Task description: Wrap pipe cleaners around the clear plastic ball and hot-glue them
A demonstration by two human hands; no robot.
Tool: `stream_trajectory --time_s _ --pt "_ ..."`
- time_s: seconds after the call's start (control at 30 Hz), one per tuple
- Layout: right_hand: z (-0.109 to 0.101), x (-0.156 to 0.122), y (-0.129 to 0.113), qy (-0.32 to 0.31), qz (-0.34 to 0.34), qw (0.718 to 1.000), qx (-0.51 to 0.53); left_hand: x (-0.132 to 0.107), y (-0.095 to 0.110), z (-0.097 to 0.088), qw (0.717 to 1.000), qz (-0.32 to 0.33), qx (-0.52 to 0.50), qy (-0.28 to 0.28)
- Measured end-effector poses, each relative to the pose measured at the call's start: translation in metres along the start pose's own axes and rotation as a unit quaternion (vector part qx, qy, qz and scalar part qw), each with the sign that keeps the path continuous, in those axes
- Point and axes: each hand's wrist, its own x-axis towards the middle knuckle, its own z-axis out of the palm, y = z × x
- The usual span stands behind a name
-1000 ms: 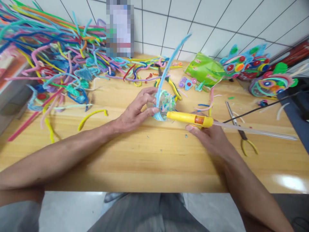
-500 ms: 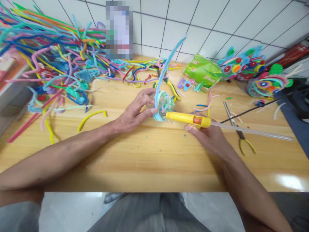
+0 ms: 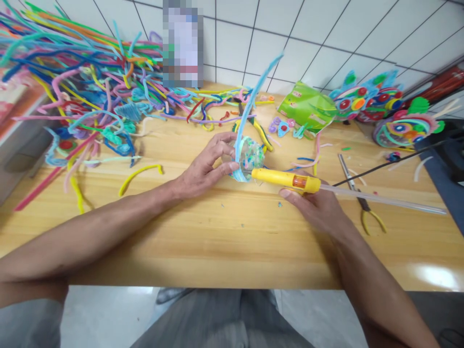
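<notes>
My left hand (image 3: 205, 166) pinches a small clear ball (image 3: 250, 154) with coloured bits inside, together with a light blue pipe cleaner (image 3: 253, 96) that wraps its left side and rises up and to the right. My right hand (image 3: 313, 205) is closed round a yellow glue gun (image 3: 286, 179), its nozzle touching the lower edge of the ball. A clear glue stick (image 3: 384, 198) sticks out of the gun's back toward the right. Both hands hover over the wooden table (image 3: 224, 237).
A big heap of coloured pipe cleaners (image 3: 83, 82) fills the back left. A bent yellow pipe cleaner (image 3: 139, 173) lies loose. Yellow-handled pliers (image 3: 362, 200), a green packet (image 3: 308, 108) and finished colourful pieces (image 3: 366, 99) sit at the right. A black cable (image 3: 391, 162) crosses there.
</notes>
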Motion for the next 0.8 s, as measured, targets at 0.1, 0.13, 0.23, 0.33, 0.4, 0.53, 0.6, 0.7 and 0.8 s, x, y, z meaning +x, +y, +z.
stream_trajectory --time_s 0.1,0.13,0.23,0.33,0.4,0.53,0.6,0.7,0.8 --pt "0.001 -0.001 0.002 0.005 0.004 1.0 0.005 0.0 0.002 0.0 1.0 -0.005 0.005 0.0" --pt "0.001 -0.001 0.003 0.004 0.006 1.0 0.009 0.0 0.002 0.0 1.0 -0.007 0.005 0.001" --pt "0.002 -0.001 0.006 0.005 0.017 1.0 0.02 0.001 0.004 0.0 1.0 -0.016 0.009 0.0" --pt "0.001 0.0 0.007 0.006 0.02 0.999 0.034 0.001 0.005 0.001 1.0 -0.021 0.016 -0.002" --pt "-0.001 0.002 0.006 0.006 0.02 0.998 0.053 0.001 0.005 0.001 1.0 -0.022 0.019 0.002" --pt "-0.015 0.002 0.004 0.062 0.051 0.993 0.091 0.001 0.003 -0.001 1.0 -0.012 0.027 0.004" --pt "-0.031 0.0 0.006 0.106 0.068 0.987 0.097 0.001 0.002 -0.002 1.0 -0.001 0.024 0.004" --pt "-0.064 -0.007 0.021 0.18 0.097 0.975 0.082 0.001 0.0 -0.004 0.999 0.027 0.023 0.001" --pt "-0.103 -0.027 0.054 0.251 0.162 0.954 0.017 0.003 -0.007 -0.003 0.998 0.039 0.041 0.011"
